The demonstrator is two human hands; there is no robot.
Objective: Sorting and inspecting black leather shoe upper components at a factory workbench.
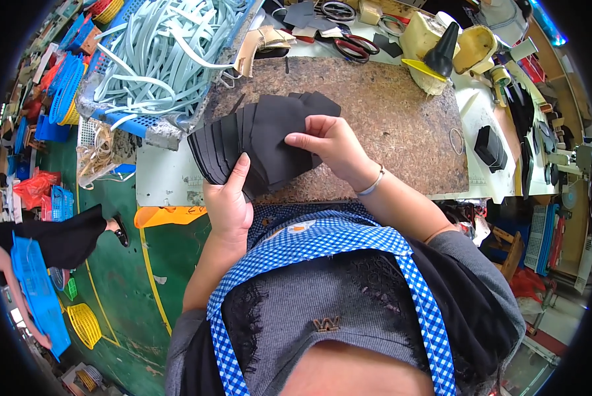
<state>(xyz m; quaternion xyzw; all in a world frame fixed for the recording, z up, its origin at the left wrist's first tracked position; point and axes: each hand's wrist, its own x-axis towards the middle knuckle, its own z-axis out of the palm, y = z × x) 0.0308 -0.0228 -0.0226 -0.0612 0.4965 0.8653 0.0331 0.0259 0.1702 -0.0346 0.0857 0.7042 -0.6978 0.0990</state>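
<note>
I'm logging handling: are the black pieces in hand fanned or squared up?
Fanned out: the black sheet pieces overlap in steps, their edges showing separately, held by the left hand and right hand.

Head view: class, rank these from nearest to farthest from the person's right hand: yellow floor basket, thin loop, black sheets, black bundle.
From the right hand:
1. Black sheets: touching it, on its left.
2. Thin loop: right, near the brown board's right edge.
3. Black bundle: farther right, beyond the board.
4. Yellow floor basket: far lower left.
</note>
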